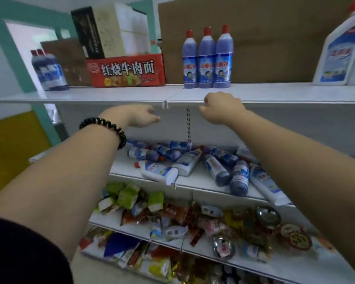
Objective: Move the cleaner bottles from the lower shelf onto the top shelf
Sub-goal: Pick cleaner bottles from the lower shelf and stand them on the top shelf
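Dark sleeve (19,253) cropped; right hand (221,108), fingers hidden.

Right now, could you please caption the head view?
Empty left hand and right hand at the top shelf; three cleaner bottles upright, jumbled bottles on the lower shelf.

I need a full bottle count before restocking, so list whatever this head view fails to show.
Head view only:
Right hand: its fingers curl behind the hand's back; contact with the white top shelf unclear.
Blue and white cleaner bottles lying on the lower shelf: the right forearm covers some, so no count.
White red-capped plastic jug: cut by the right edge.
Dark blue bottles far left: blurred, number unclear.
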### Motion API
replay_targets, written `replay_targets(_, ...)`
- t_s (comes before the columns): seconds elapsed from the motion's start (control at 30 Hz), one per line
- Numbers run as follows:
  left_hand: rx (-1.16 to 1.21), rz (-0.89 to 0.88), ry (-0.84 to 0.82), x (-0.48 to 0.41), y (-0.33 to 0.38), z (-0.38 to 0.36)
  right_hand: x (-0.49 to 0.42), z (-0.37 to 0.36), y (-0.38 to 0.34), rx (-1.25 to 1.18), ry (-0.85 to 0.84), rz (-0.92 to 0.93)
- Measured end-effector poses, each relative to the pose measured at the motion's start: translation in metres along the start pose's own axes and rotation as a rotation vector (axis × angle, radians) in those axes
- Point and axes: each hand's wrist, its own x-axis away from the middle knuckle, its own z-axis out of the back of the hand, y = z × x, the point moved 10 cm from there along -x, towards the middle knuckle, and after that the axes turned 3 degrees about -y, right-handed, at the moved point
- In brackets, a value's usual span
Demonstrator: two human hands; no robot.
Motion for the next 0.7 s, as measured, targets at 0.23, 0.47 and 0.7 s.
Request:
replay_targets(0.23, 0.077, 0.147, -0.061, 0.039, -0.119, -0.041, 0.017, -0.062, -0.128, -0.118, -0.137, 0.171)
replay_targets(0.47, 0.120, 0.233, -0.108, 0.045, -0.199, -0.083, -0.018, -0.151, -0.169, -0.068, -0.332, 0.183)
replay_targets(0.7, 0.087, 0.281, -0.184, -0.016, -0.269, -0.109, -0.089, -0.232, -0.173, -0.009, -0.469, 0.135)
